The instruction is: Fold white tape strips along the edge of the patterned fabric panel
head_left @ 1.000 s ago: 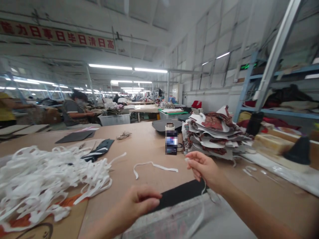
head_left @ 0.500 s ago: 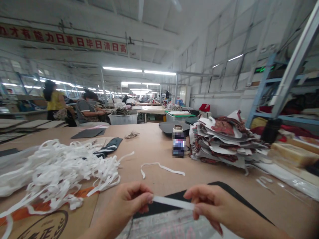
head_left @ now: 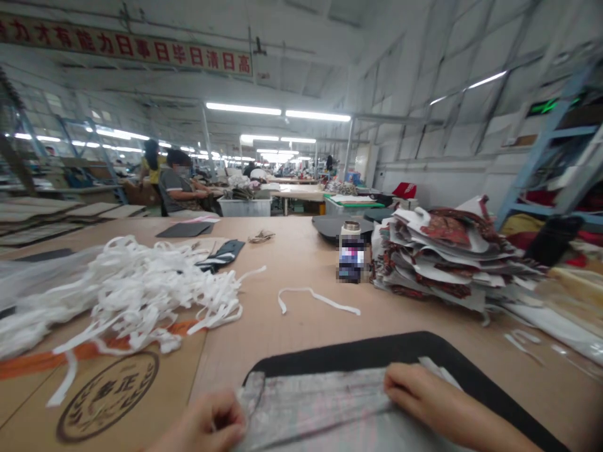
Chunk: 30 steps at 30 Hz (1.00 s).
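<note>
A greyish, wrinkled sheet with faint pink marks [head_left: 330,408] lies over a black board [head_left: 409,348] at the near edge. At the sheet's left edge my left hand [head_left: 214,424] is closed, its fingers curled at the sheet's corner. My right hand [head_left: 414,389] is closed on the sheet's upper right part, and a piece of white strip [head_left: 440,370] shows just behind it. One white strip [head_left: 320,298] lies loose on the brown table beyond the board. A tangled heap of white strips [head_left: 151,282] sits to the left.
Brown cardboard with a round printed mark [head_left: 108,395] lies front left. A bottle [head_left: 351,251] stands beside a tall stack of white and red patterned pieces [head_left: 447,251] at the right. Dark flat pieces [head_left: 186,230] rest farther back. A seated person [head_left: 181,188] is beyond the table.
My hands have moved apart and down from the stretched white strip onto the grey sheet. The view has shifted, so more of the black board and the printed cardboard shows.
</note>
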Available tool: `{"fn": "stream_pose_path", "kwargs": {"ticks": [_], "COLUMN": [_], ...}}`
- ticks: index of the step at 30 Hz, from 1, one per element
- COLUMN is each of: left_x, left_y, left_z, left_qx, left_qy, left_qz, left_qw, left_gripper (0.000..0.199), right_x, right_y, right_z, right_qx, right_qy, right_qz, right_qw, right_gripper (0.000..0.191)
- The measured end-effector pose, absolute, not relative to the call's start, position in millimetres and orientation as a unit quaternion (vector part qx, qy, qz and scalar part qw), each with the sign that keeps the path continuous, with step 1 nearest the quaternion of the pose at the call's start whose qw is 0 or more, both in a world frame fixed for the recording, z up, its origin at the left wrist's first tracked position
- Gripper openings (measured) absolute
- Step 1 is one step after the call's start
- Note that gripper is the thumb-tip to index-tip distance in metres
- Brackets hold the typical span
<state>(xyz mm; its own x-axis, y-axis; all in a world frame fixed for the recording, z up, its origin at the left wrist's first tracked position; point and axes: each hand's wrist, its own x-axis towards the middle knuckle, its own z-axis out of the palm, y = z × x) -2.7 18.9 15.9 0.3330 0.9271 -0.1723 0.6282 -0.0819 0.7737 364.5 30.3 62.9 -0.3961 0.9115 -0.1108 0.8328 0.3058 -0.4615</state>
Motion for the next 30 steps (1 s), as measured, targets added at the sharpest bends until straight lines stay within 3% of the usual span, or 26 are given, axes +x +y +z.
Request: {"fn": "stream_pose_path", "kwargs": {"ticks": [5,21,30], "left_x": [5,8,16], "left_y": [8,9,12], "left_z": [40,31,34], "left_qx": [0.704,0.714,0.729], "left_qy": [0.552,0.595,0.620], "left_qz": [0.179,0.145,0.096], "left_qw": [0.410,0.339,0.274], "left_gripper": [0.021,0.016,0.011], "right_x": [379,411,394], "right_y": [38,43,37], "right_z": [40,2,25], "right_qx": [-0.532,-0.547,-0.558], "right_qy": [-0.796,-0.796,-0.791], "right_qz": [0.281,0.246,0.245], "right_qw": [0.068,0.075,0.059], "right_gripper": [0.023,0.015,0.012]}}
